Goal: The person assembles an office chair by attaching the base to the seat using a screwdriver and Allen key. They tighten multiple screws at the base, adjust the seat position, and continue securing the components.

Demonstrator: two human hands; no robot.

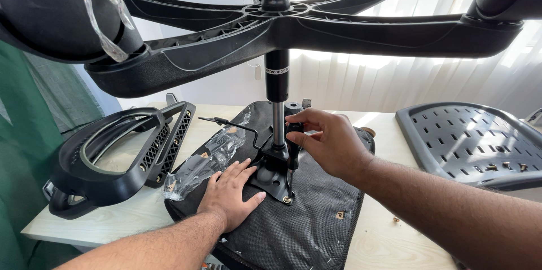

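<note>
Clear plastic bag (206,160) lying crumpled on dark seat underside (316,230); white-lettered black label (277,72) on cylinder

Seat (316,230) on table (113,222), armrests (107,157) left, backrest (468,140) right.

A pale wooden table (389,236) carried everything. An upturned chair seat (305,225), its dark fabric underside facing up, lay across the middle. At the left edge rested black armrests (107,157), stacked one over the other. On the right lay a grey perforated backrest panel (468,140), partly overhanging the far side.
</note>
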